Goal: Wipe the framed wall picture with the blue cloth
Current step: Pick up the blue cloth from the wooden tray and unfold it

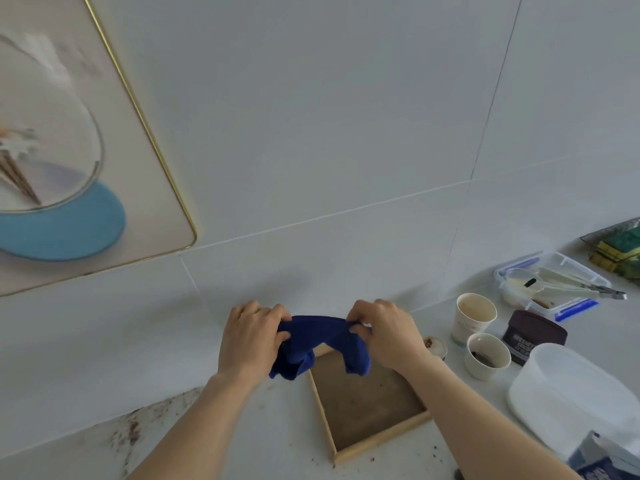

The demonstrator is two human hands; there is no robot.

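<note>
A dark blue cloth (320,344) hangs bunched between both hands, low in the middle of the head view. My left hand (251,336) pinches its left end and my right hand (386,332) pinches its right end, so the top edge is stretched between them. The framed wall picture (69,150), with a thin gold frame and a pale flower-and-blue-bowl print, hangs on the white tiled wall at the upper left, well above and left of the hands. Its left and top parts are cut off by the view.
Below the cloth a shallow wooden tray (370,441) lies on the white counter. To the right stand two paper cups (474,317), a dark tub (533,336), a white lidded container (571,393), a clear box with tongs (554,282) and sponges (620,247). Crumbs speckle the counter.
</note>
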